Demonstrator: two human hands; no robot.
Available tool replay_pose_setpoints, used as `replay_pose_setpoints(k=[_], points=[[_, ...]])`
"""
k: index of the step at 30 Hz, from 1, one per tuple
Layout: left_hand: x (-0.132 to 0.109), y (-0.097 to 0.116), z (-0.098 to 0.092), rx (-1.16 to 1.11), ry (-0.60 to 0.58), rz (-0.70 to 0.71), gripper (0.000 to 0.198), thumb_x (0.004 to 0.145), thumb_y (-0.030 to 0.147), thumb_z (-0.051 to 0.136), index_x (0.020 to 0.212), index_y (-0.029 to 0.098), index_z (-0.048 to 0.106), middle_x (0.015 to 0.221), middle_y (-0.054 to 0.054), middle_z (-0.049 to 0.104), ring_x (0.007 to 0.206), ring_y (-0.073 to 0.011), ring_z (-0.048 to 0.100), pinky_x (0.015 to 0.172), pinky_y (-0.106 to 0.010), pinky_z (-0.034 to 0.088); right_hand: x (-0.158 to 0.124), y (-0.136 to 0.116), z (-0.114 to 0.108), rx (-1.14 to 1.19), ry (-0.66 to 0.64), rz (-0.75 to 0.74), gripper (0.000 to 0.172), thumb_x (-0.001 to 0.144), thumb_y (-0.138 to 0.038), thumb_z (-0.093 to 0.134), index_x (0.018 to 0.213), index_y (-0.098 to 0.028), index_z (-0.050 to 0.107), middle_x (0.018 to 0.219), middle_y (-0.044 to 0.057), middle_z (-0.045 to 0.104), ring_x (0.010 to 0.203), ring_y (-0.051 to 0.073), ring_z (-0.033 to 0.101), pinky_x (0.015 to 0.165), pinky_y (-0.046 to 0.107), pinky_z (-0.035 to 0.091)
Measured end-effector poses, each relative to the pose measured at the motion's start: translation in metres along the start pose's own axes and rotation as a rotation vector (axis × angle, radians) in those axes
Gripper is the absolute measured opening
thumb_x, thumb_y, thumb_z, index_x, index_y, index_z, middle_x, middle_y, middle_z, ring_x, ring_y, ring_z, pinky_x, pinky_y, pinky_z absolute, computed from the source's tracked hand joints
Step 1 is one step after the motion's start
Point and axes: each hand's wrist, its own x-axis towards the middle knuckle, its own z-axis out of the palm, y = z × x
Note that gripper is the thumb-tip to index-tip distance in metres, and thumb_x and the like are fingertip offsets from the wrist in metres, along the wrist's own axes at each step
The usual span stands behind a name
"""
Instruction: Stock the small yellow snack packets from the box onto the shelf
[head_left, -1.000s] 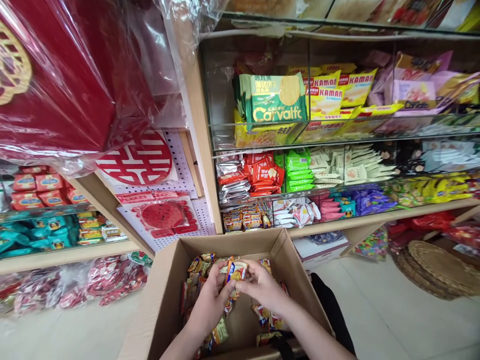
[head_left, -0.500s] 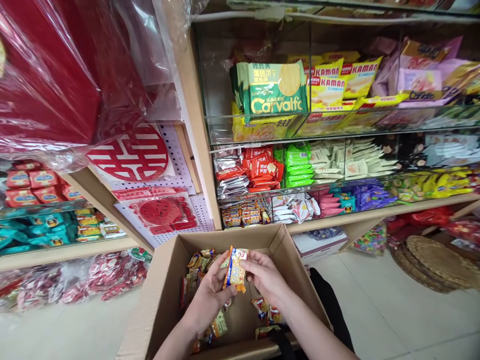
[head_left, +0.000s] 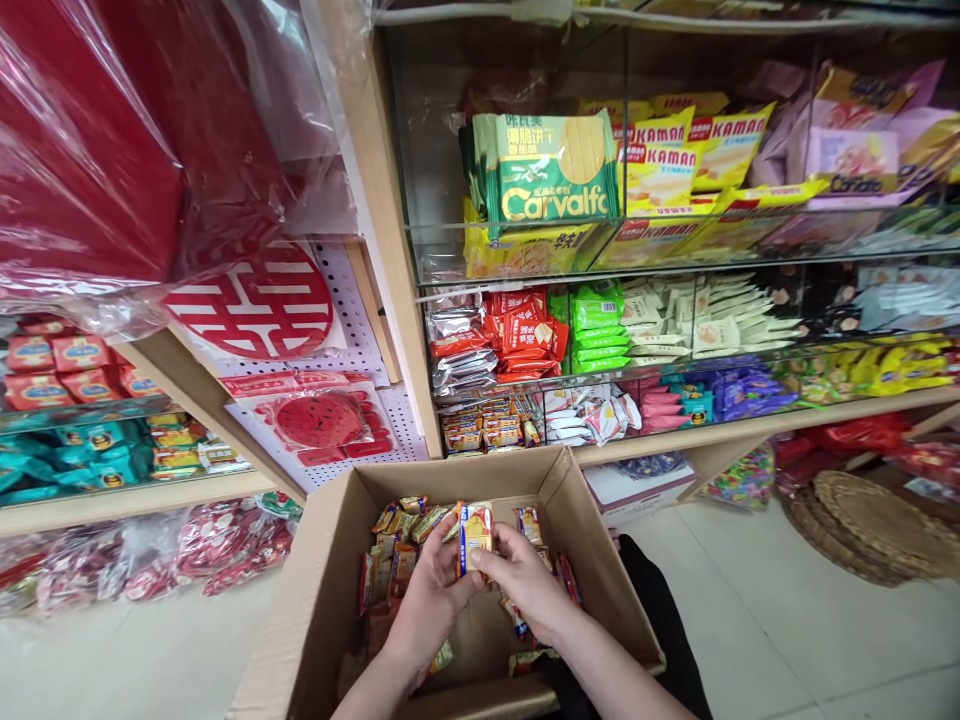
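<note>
Both hands are inside an open cardboard box (head_left: 322, 560), holding a small wrapped snack packet (head_left: 474, 530) between them. The packet stands upright, with a blue left edge and a yellow and red front. My left hand (head_left: 429, 595) grips it from the left with fingers behind and thumb at the bottom. My right hand (head_left: 521, 575) closes on its lower right side. Several similar snack packets (head_left: 401, 560) are heaped on the box's left side. A few more lie on the right, such as a packet (head_left: 528, 522) near the far wall; my forearms hide part of the box floor.
Glass-fronted shelves (head_left: 675, 270) ahead hold snack packs, including a green pack (head_left: 544, 170) and small packets (head_left: 491, 425) at the bottom. A red plastic-wrapped item (head_left: 90, 150) hangs upper left. Woven mats (head_left: 877, 510) lie on the floor at right.
The snack packet in my hands has turned from tilted to nearly upright, and my right thumb has moved down it. More packets now show at the right side of the box.
</note>
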Motion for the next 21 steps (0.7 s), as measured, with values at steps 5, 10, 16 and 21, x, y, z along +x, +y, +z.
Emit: replay_pose_setpoints(k=[5,10,16,21], points=[[-0.003,0.018,-0.018,0.405,0.055,0.081,0.044,0.063,0.029,0.067,0.105,0.022,0.056,0.103,-0.009,0.062,0.086,-0.0223,0.061,0.078,-0.038,0.046,0.012,-0.003,-0.022,-0.100,0.019,0.014,0.034,0.067,-0.038,0.062,0.093,-0.019,0.052,0.083,0.002,0.061,0.061,0.014,0.057,0.051,0.025,0.044],[0.004,0.061,-0.071,1.279,0.377,0.581,0.041,0.072,0.030,0.054,0.112,0.023,0.054,0.128,-0.009,0.045,0.123,-0.0263,0.035,0.104,-0.042,0.023,0.054,-0.035,-0.057,-0.466,0.132,-0.209,0.028,0.072,-0.032,0.055,0.097,-0.018,0.053,0.082,0.003,0.063,0.062,0.014,0.059,0.048,0.022,0.042],[0.017,0.053,-0.128,1.396,0.498,0.228,0.070,0.075,0.035,0.045,0.136,0.015,0.017,0.135,-0.015,0.036,0.128,-0.0286,0.029,0.101,-0.045,0.029,0.128,-0.075,-0.065,-0.749,0.218,-0.230,0.026,0.075,-0.028,0.050,0.097,-0.015,0.052,0.074,0.004,0.065,0.055,0.015,0.060,0.044,0.022,0.041],[0.014,0.044,-0.131,1.328,0.444,0.181,0.069,0.076,0.026,0.040,0.137,0.009,0.013,0.140,-0.017,0.028,0.129,-0.0258,0.026,0.104,-0.041,0.027,0.184,-0.085,-0.054,-0.977,0.346,-0.369,0.016,0.074,-0.018,0.054,0.088,-0.014,0.060,0.088,0.013,0.065,0.087,0.026,0.060,0.076,0.034,0.042]])
